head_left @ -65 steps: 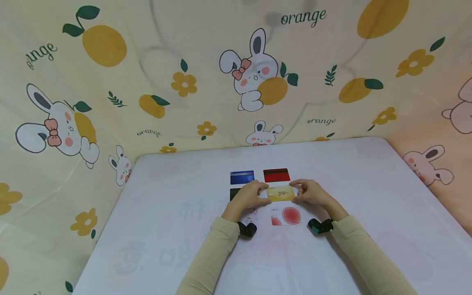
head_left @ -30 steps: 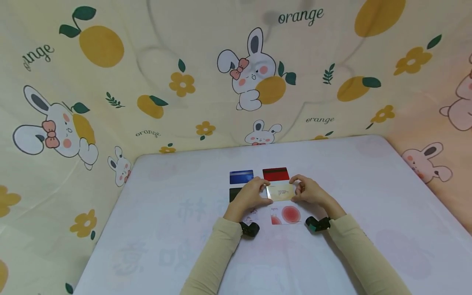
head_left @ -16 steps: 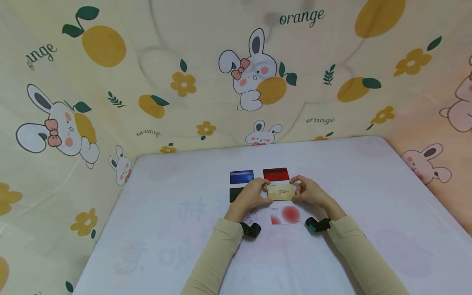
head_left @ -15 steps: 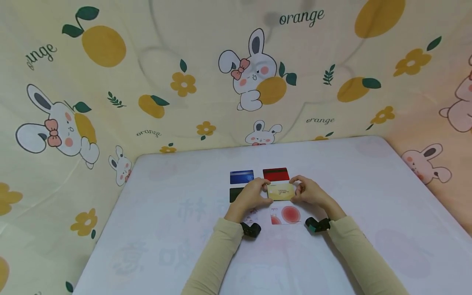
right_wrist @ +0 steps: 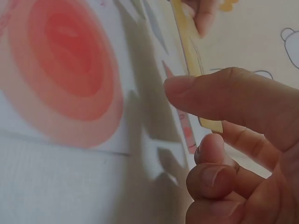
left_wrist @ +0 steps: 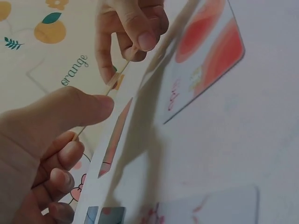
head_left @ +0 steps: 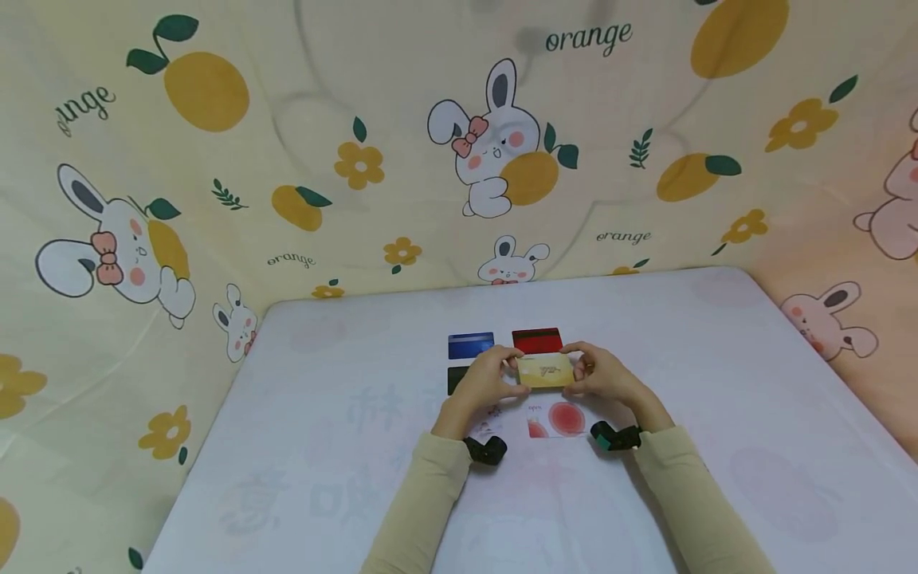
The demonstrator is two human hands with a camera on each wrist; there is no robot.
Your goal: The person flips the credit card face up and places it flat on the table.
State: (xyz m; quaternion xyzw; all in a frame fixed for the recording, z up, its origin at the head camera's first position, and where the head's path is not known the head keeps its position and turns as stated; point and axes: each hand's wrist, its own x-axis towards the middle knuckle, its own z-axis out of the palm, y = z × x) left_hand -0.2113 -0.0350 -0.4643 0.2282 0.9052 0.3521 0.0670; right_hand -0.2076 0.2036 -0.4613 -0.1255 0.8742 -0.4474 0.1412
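Observation:
In the head view a gold plastic card point(head_left: 546, 371) is held level between both hands. My left hand point(head_left: 486, 378) pinches its left end between thumb and fingers. At the other end my right hand point(head_left: 606, 373) pinches it the same way. Seen nearly edge-on in the right wrist view, the gold card point(right_wrist: 188, 49) is raised off the table, and shadows fall below it. Just in front lies a white card with red circles point(head_left: 566, 418). Behind it is a red card point(head_left: 538, 340) with a dark stripe.
A blue card point(head_left: 470, 345) lies at the back left of the group. Below it a dark card point(head_left: 457, 378) is partly covered by the left hand. Another pale patterned card point(head_left: 489, 423) shows beside the left wrist. The white table point(head_left: 323, 351) meets a printed cloth backdrop point(head_left: 402, 96).
The gold card has risen a little with both hands still at its ends. Its face turned pale with glare a second ago and is gold again now. The other cards stay put.

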